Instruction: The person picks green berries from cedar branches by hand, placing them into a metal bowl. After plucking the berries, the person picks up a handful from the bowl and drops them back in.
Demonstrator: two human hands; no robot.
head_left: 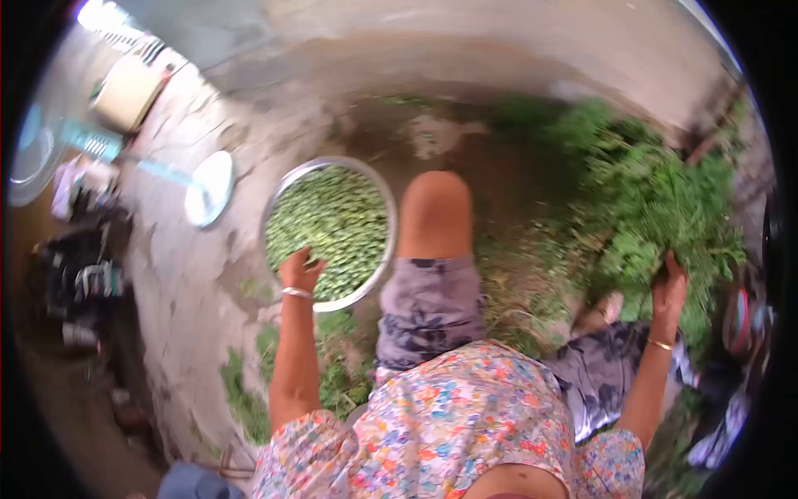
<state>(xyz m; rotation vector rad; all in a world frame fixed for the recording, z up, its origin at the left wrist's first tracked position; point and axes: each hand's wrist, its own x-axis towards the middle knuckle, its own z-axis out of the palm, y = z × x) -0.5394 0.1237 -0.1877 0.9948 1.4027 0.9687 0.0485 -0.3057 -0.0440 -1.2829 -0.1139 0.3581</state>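
Note:
A wide metal bowl (390,218) full of small green pods (332,218) stands on the ground left of my bent knee. Over the bowl's lower left part is my left hand (301,272), its fingers apart and nothing visible in them. At the right, my right hand (670,291) reaches to the edge of a big heap of leafy green plants (665,200). Its fingers touch or overlap the leaves, and whether they hold any stem is too blurred to tell.
A white round-based stand with a blue pole (209,190) is left of the bowl. Farther left are a cream container (129,91) and dark bags (75,270). Loose greens (245,395) lie on the ground below the bowl. A wall (499,50) runs along the top.

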